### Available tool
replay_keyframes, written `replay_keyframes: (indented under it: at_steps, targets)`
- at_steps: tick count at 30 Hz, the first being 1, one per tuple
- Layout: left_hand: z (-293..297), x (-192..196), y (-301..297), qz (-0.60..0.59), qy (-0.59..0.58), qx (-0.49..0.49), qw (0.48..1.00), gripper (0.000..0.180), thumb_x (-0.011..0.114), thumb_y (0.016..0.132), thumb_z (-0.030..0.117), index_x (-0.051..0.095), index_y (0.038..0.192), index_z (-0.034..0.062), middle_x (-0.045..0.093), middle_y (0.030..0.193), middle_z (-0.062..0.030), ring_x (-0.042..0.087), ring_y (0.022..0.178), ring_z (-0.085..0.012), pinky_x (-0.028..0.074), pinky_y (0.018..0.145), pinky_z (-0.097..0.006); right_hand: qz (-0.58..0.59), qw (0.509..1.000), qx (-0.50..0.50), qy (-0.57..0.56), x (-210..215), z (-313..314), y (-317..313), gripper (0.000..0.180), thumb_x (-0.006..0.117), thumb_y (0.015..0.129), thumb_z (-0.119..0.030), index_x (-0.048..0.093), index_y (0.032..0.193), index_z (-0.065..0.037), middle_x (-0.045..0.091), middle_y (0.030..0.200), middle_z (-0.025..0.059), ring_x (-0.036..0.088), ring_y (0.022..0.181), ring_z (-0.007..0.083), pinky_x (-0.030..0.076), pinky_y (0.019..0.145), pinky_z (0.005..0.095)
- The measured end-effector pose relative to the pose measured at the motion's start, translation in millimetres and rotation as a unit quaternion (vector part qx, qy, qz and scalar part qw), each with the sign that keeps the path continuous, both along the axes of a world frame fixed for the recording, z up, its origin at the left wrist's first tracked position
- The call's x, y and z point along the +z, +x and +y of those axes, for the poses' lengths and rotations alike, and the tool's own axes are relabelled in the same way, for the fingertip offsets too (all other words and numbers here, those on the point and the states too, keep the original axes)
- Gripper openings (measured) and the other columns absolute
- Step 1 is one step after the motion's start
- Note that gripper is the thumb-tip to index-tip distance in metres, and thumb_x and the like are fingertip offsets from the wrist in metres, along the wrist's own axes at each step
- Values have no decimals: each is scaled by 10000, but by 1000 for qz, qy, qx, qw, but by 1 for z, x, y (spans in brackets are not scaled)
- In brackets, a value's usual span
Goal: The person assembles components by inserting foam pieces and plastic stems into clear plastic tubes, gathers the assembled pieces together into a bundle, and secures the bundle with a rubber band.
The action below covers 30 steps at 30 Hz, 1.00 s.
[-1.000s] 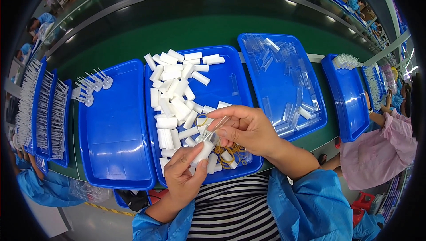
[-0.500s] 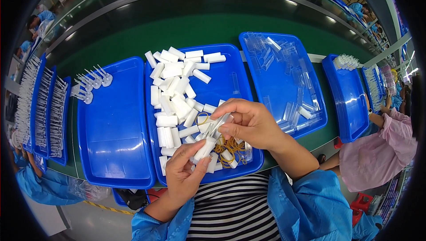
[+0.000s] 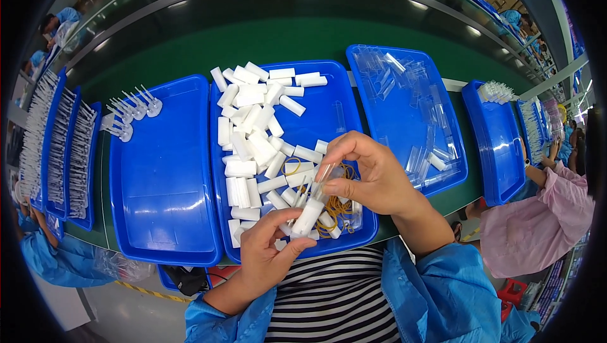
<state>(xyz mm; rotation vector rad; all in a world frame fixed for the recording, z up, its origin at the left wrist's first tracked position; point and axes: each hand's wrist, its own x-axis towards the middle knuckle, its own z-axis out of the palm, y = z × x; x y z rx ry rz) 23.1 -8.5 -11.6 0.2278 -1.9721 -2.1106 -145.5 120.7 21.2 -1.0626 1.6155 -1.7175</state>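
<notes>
My left hand [image 3: 269, 251] grips a small white block [image 3: 308, 216] at the near edge of the middle blue tray [image 3: 329, 112]. My right hand [image 3: 370, 175] pinches a clear plastic sleeve [image 3: 322, 178] whose lower end meets the top of that block. Both hands hover over the tray's near right corner, above a tangle of yellow rubber bands [image 3: 338, 207]. Several loose white blocks [image 3: 253, 128] fill the tray's left and far parts.
An open blue tray [image 3: 161, 178] lies to the left, with clear pronged pieces [image 3: 129, 112] at its far corner. To the right is a blue tray of clear sleeves [image 3: 411, 109]. Further trays stand at both sides. A person in pink [image 3: 544, 216] sits at the right.
Both hands stay over the tray's near right corner; the sleeve and block have come closer together, end to end.
</notes>
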Motion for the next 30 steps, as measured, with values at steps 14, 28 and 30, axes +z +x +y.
replay_keyframes:
  at_steps: [14,28,30]
  targets:
    - [-13,7,3,63,-181,-26,981,255,707,721,57,609,951,6,628,898,-165,634,776,-243,505,660,-289,-74,995,46,-41,-10,2,-10,259,715,734,-44,541,925,-63,615,848,52,572,876,138,440,790,280]
    - [-12,7,3,95,-206,-28,973,195,695,728,52,638,912,20,622,882,-150,632,745,-229,507,620,-275,-143,986,84,5,-2,3,2,291,740,684,-12,564,904,-85,648,848,54,541,933,173,403,848,315]
    - [-11,6,4,90,-204,-27,974,187,699,725,57,634,896,22,624,887,-152,634,740,-228,507,612,-272,-125,989,81,-7,-4,2,4,310,751,673,-17,566,913,-86,656,850,58,535,942,175,394,862,327]
